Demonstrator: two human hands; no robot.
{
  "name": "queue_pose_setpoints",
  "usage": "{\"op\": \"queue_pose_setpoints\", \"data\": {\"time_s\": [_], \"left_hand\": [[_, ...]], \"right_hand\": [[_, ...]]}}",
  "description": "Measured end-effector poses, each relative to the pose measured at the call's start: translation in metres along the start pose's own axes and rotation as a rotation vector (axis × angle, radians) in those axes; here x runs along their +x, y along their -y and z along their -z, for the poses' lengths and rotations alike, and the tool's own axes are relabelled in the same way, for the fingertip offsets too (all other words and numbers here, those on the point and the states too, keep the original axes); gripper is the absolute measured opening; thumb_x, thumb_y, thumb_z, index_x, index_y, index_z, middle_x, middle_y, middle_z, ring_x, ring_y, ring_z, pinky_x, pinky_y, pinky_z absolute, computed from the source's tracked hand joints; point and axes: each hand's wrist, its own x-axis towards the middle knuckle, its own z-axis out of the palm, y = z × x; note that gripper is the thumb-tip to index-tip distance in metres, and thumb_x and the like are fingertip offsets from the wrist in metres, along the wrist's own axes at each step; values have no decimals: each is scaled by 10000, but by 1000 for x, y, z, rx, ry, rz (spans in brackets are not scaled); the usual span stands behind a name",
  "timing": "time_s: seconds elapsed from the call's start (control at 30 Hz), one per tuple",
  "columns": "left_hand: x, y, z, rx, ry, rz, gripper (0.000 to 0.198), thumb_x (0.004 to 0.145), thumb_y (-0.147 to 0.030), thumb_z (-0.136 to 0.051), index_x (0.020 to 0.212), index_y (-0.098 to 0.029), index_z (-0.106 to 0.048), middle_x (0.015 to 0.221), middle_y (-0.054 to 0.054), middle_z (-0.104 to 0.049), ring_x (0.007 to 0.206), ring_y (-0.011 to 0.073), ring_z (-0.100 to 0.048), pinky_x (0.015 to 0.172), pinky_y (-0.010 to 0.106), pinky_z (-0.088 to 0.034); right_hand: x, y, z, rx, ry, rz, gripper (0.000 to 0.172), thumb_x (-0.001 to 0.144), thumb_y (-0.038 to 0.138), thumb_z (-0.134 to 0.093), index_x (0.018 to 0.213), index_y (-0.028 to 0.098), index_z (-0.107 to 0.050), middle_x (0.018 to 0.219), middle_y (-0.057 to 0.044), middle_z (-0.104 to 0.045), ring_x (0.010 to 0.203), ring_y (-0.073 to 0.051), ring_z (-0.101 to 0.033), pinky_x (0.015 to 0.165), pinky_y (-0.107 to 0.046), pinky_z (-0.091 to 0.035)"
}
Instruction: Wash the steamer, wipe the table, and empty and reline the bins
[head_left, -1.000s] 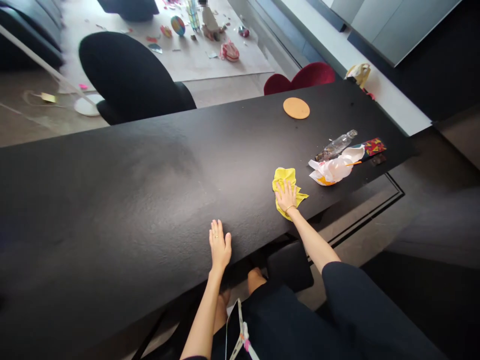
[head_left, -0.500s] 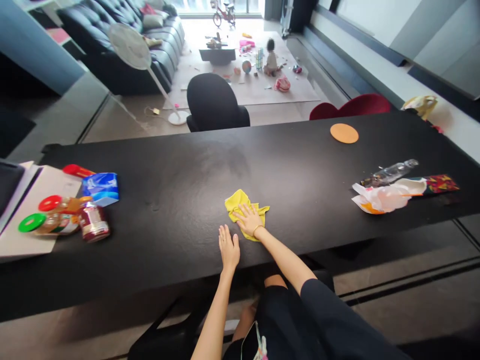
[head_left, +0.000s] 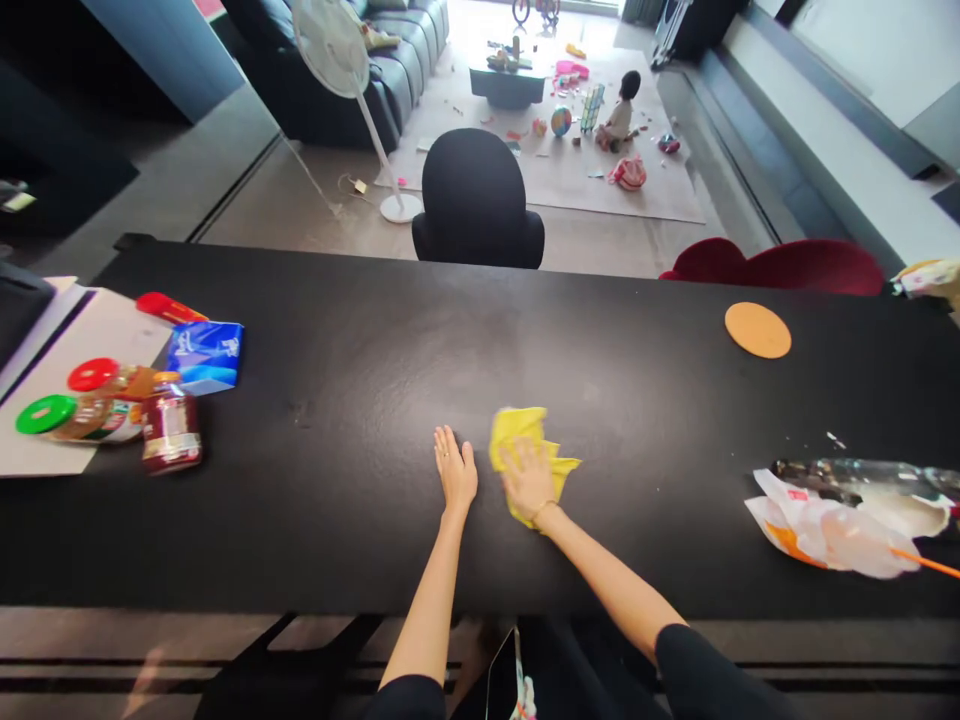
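Observation:
My right hand [head_left: 529, 478] lies on a crumpled yellow cloth [head_left: 517, 428], fingers spread and somewhat blurred, pressing it to the dark tabletop [head_left: 337, 520]. Parts of the cloth stick out beyond the fingertips and on the right of the hand; the palm hides its middle. To the left of the cloth, apart from it, my left hand [head_left: 455, 470] rests flat on the table with its fingers stretched out and nothing in them.
Jars [head_left: 172, 428], a blue packet [head_left: 206, 357] and a red object [head_left: 169, 307] are at the left. On the right are an orange disc [head_left: 757, 330], a plastic bottle [head_left: 862, 478] and crumpled wrapping [head_left: 825, 530]. Beyond stand a black chair [head_left: 474, 195] and a fan [head_left: 364, 110]; a person [head_left: 619, 115] sits farther off.
My right hand and the yellow cloth have slid to the right and nearer to me, widening the gap to my left hand, which stays flat. The camera view has turned.

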Motion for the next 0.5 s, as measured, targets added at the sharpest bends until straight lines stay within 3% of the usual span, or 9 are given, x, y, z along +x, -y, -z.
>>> {"op": "queue_pose_setpoints", "data": {"time_s": [0.07,0.17,0.27,0.37,0.5], "left_hand": [[18,-11,-9,18,-9,9,655,958,-400,-273,1512,-57,-210,1579,202,-150,1481,248,-71,1199,478,-118],[39,-28,-23,65,19,1,681,954,-429,-287,1500,-26,-232,1573,224,-145,1481,258,-76,1198,474,-120],[55,-49,-39,118,92,-67,693,949,-445,-325,1510,-54,-219,1584,202,-121,1481,258,-57,1197,476,-112],[63,-66,-56,195,119,-55,737,934,-485,-365,1516,-65,-198,1584,210,-88,1477,289,-27,1183,529,-98],[63,-73,-70,327,112,-24,895,863,-609,-451,1515,-54,-191,1575,241,-70,1469,338,7,1159,592,-77]], "right_hand": [[48,28,-6,38,30,215,502,952,441,-378,1449,369,-393,1551,14,-297,1463,-269,-199,1189,-524,-179],[141,34,-3,50,16,302,479,962,414,-390,1437,353,-416,1554,-5,-301,1464,-252,-203,1191,-506,-156],[228,3,10,52,-24,209,481,967,403,-395,1438,305,-423,1557,-34,-307,1462,-265,-206,1183,-526,-136],[293,-42,25,27,-61,94,495,980,394,-360,1460,277,-387,1566,-48,-287,1462,-274,-194,1181,-541,-78],[359,-85,40,-17,-17,177,497,982,423,-325,1464,312,-377,1584,-19,-249,1477,-241,-135,1184,-521,19]]}}
